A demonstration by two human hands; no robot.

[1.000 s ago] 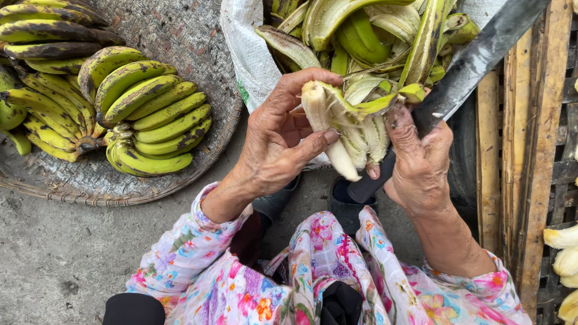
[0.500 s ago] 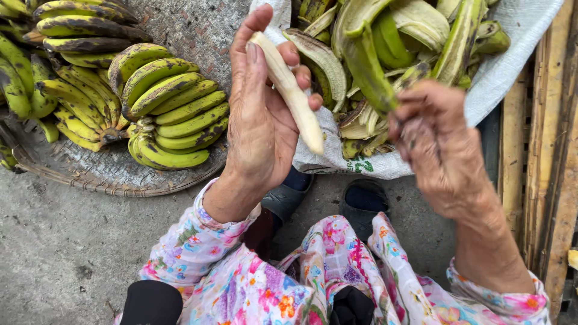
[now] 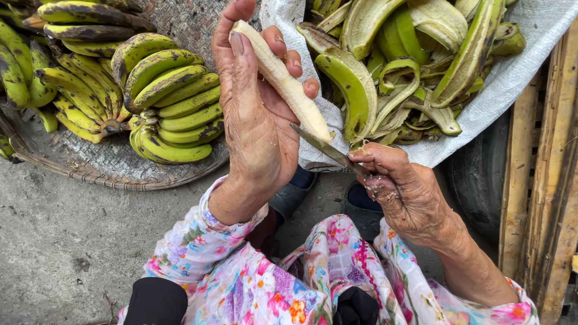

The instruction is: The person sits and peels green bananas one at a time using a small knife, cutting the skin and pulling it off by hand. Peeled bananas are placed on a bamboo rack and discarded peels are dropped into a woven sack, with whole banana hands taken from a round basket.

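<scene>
My left hand holds a pale peeled banana, which lies slanted across its fingers with one end up at the thumb. My right hand grips a small knife; the blade's tip sits just under the banana's lower end. Both arms wear floral sleeves.
A round woven tray at the left bears bunches of green unpeeled bananas. A white sack at the upper right holds a heap of banana peels. Wooden slats run down the right. Grey concrete floor lies below.
The banana went from half-peeled to bare in my left hand, the peel gone. My right hand came in below it, knife blade now pointing at the lower end.
</scene>
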